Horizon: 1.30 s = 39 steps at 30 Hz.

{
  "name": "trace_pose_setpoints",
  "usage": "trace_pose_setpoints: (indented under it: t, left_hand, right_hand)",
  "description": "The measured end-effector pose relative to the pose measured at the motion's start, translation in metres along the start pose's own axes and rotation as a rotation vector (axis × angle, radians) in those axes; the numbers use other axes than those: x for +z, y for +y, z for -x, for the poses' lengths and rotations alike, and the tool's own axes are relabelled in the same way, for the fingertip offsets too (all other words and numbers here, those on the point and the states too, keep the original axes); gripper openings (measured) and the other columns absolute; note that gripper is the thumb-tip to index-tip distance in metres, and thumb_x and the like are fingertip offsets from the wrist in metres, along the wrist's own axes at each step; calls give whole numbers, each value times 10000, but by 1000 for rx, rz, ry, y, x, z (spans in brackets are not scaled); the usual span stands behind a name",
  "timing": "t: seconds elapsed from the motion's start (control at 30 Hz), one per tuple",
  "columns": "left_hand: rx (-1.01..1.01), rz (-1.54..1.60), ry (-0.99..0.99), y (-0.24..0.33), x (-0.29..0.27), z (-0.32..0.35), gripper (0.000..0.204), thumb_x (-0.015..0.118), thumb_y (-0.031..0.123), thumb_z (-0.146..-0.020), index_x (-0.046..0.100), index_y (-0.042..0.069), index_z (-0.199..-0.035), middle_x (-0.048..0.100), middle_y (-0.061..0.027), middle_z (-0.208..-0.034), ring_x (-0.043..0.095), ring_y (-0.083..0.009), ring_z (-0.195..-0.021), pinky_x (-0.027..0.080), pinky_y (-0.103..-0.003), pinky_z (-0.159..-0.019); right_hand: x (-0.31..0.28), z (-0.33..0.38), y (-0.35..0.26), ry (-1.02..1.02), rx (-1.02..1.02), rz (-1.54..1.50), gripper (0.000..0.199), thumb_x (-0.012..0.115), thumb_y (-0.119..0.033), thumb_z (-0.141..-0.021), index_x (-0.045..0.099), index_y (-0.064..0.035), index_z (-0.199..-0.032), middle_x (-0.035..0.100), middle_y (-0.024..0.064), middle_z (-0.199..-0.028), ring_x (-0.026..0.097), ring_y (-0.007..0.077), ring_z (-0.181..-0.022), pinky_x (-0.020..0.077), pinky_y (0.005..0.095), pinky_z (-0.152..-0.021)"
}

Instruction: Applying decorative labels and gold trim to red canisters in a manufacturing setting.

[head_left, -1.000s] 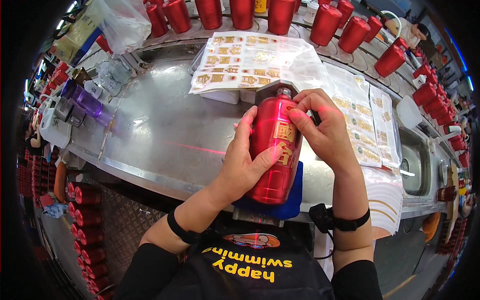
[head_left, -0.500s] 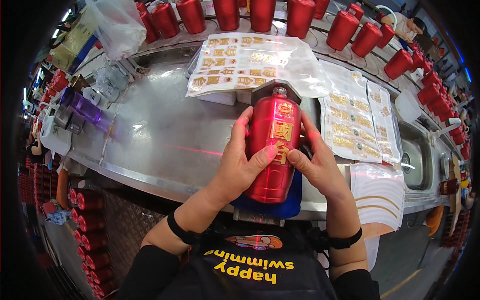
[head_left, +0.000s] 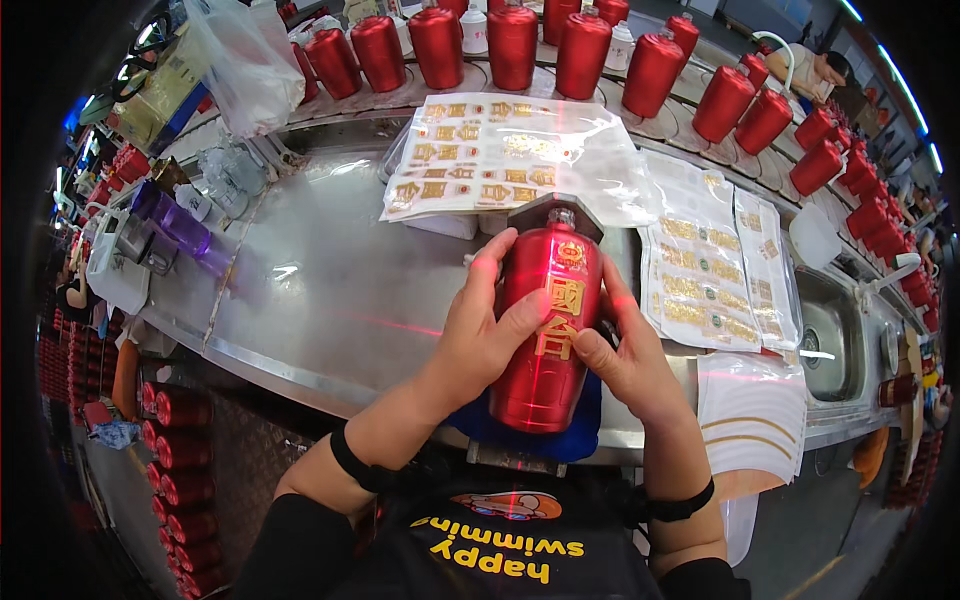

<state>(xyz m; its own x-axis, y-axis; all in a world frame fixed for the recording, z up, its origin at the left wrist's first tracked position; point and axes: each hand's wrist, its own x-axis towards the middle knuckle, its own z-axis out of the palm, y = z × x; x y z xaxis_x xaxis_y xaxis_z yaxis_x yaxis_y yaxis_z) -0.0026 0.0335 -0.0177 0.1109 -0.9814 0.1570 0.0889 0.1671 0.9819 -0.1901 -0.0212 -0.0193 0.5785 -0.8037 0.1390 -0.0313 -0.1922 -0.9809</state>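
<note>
A glossy red bottle (head_left: 535, 395) with raised gold characters and a bare clear neck leans on a support, its neck pointing away from me. My left hand (head_left: 488, 325) wraps its left side, with the thumb across the front by the upper large character. On the other side, my right hand (head_left: 637, 365) holds the bottle, its thumb near the lower character. Under the bottle a blue cloth (head_left: 588, 430) shows, and a dark angled rest (head_left: 590, 212) stands behind its neck. Red light lines cross the bottle. The fingers underneath are hidden.
Sheets of gold stickers (head_left: 520, 145) lie beyond the bottle, with more sticker sheets (head_left: 690, 245) at the right. White sheets with gold arcs (head_left: 750, 415) hang over the counter edge beside a sink (head_left: 830, 340). Red bottles line the conveyor (head_left: 480, 78). A purple bottle (head_left: 180, 222) is at left.
The view has shifted, so the counter and bottles sit lower in it. My left thumb has moved up off the lower gold character, which now shows fully. Both hands still hold the bottle.
</note>
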Motion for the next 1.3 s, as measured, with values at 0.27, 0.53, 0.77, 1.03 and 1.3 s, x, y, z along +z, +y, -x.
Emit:
trace_pose_setpoints:
  t: [0.27, 0.53, 0.77, 1.03, 1.3]
  left_hand:
    - [8, -302, -10, 12, -1, -30, 556, 656, 188, -892, 392, -30, -1330, 521, -134, -1237, 517, -161, -1129, 429, -308, -977]
    - [-99, -168, 1, 19, 0, -46, 378, 634, 199, -911, 492, -7, -1195, 567, -88, -1099, 534, -125, -1020, 452, -281, -896]
    - [-105, -249, 13, 14, -3, -56, 228, 623, 177, -925, 535, 26, -1072, 571, -44, -1017, 536, -93, -946, 461, -248, -839]
    - [-104, -185, 14, 10, -2, -56, 219, 618, 185, -934, 534, 33, -1067, 569, -35, -1002, 531, -82, -933, 460, -240, -836]
    - [-38, -302, 19, 9, -1, -55, 259, 655, 174, -907, 524, 24, -1072, 570, -46, -1009, 529, -96, -945, 457, -247, -837]
  right_hand:
    - [0, 0, 4, -10, 7, 30, 1076, 699, -546, -815, 134, 77, -1486, 413, 299, -1405, 415, 335, -1328, 333, 377, -1082]
    - [-2, 1, 1, -28, 18, 37, 1067, 690, -535, -828, 125, 89, -1482, 373, 307, -1435, 383, 334, -1354, 312, 374, -1095]
    - [-2, 1, -5, -28, 28, 72, 1071, 681, -545, -831, 118, 95, -1481, 357, 310, -1446, 378, 331, -1359, 308, 369, -1098]
    - [-2, 0, -2, -27, 18, 68, 1086, 679, -561, -823, 117, 96, -1480, 356, 312, -1446, 373, 339, -1362, 307, 370, -1099]
    - [-1, 0, -8, -33, 33, 96, 1081, 678, -553, -828, 116, 105, -1476, 358, 318, -1443, 369, 344, -1364, 305, 375, -1100]
